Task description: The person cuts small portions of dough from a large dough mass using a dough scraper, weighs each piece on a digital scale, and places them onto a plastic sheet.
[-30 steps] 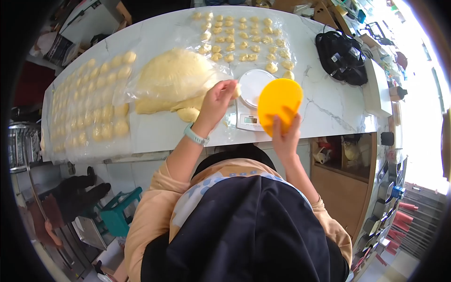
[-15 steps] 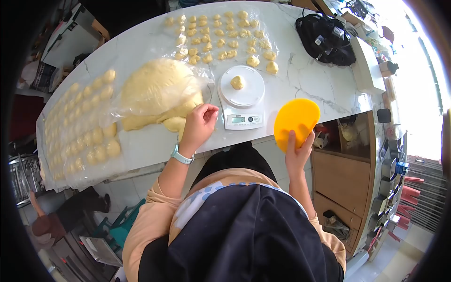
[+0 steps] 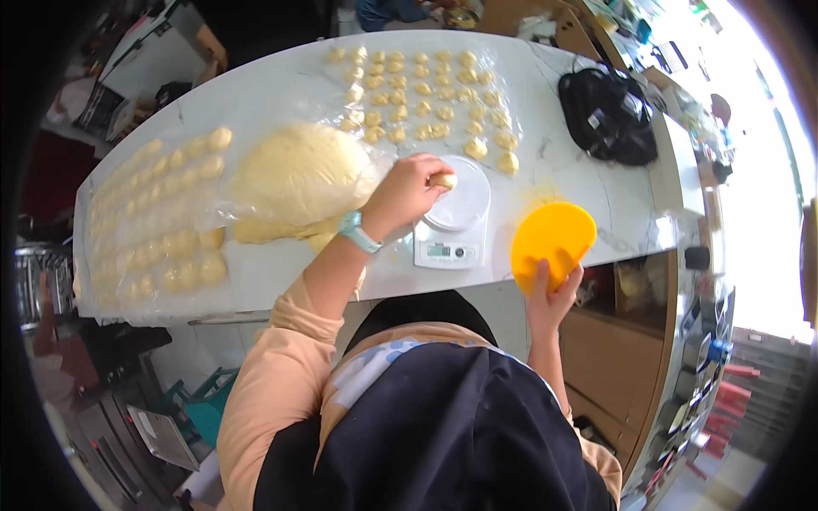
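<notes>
Over the plate of the white kitchen scale [image 3: 452, 249], my left hand [image 3: 409, 192] pinches a small dough piece [image 3: 444, 180]. Whether the piece touches the plate I cannot tell. To the right of the scale, my right hand [image 3: 551, 298] grips a yellow scraper [image 3: 552, 238] near the table's front edge. A large mound of dough [image 3: 298, 170] lies under clear plastic left of the scale. Behind the scale are rows of small dough pieces [image 3: 423, 88] on plastic. More dough balls [image 3: 179, 243] lie under plastic at the far left.
A black bag [image 3: 607, 117] rests at the table's back right, beside a white box [image 3: 677, 166]. Below the table's right end is a wooden cabinet [image 3: 613, 366]. A green stool [image 3: 209, 404] and another person's arm [image 3: 45, 302] show at the lower left.
My left hand has moved from the scale's left side to over its plate and taken hold of the dough piece that lay there. The scraper stays in my right hand. The camera view has shifted.
</notes>
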`<state>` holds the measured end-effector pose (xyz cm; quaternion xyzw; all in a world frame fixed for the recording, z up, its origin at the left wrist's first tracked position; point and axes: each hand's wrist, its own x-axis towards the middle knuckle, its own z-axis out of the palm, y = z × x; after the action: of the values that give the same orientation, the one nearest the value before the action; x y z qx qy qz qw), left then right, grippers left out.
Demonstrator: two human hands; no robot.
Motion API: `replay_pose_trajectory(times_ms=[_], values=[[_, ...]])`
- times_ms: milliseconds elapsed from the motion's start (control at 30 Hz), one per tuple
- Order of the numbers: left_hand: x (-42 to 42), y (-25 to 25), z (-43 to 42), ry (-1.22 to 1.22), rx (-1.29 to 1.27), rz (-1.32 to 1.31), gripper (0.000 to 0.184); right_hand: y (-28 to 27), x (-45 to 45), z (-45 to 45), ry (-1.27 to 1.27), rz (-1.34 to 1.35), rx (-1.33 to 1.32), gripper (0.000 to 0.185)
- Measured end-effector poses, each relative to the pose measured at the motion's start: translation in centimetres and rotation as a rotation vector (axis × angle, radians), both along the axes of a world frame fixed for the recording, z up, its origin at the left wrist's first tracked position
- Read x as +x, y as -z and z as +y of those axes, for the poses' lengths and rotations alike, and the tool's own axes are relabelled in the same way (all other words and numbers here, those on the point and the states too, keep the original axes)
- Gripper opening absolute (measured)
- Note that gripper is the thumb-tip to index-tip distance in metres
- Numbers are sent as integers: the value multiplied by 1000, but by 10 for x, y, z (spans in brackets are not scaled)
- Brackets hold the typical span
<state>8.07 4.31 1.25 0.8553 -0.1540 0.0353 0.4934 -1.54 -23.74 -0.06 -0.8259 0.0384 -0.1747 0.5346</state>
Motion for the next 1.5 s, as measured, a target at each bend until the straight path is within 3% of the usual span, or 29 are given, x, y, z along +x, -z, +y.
replay_pose_trajectory(times_ms=[100,133,167,233,300,400,500,600,700,800,867,933,1000,1033,1100,1167,1200,1267,1400,1500], values=[[14,-51,54,-309,-120,-159,30,-6,20,-9,12,-12,23,36],[29,-54,89,-448,180,-347,33,-7,27,-11,23,-1,24,37],[37,-63,117,-545,259,-256,38,-8,35,-13,35,12,23,37],[68,-29,183,-739,706,-31,40,3,51,-24,31,10,21,39],[102,21,232,-791,842,294,38,2,63,-23,16,5,-27,39],[131,46,248,-445,927,444,30,0,77,-24,-6,-5,-65,38],[173,80,252,-441,516,156,28,4,89,-29,-25,-17,-99,35],[193,81,231,-571,210,146,38,6,97,-30,-18,-6,-127,35],[192,85,222,-490,520,141,44,-1,100,-22,-47,-14,-84,36],[167,82,233,-526,535,-159,42,-8,101,-19,-54,-17,-103,36],[127,45,240,-556,574,-338,36,-8,101,-19,-43,-36,-132,36],[57,-19,196,-757,312,-304,27,-7,100,-13,-53,-66,-96,36],[-17,-30,157,-887,198,-509,13,-6,98,1,-84,-102,5,36],[-52,-15,138,-937,54,-556,9,-16,93,18,-129,-60,181,39],[-127,32,95,-1056,-48,-387,21,-20,81,46,-303,17,249,42],[-180,53,54,-1003,39,-175,30,-25,68,83,-677,135,265,40],[-192,52,33,-982,22,-71,35,-20,64,93,-870,259,-52,38],[-205,65,14,-998,127,-104,40,-39,52,142,-1154,309,-360,32],[-223,76,18,-966,138,-119,47,-45,40,209,-1483,122,-713,29],[-229,75,22,-947,144,-149,41,-51,28,238,-1573,-7,-902,28]])
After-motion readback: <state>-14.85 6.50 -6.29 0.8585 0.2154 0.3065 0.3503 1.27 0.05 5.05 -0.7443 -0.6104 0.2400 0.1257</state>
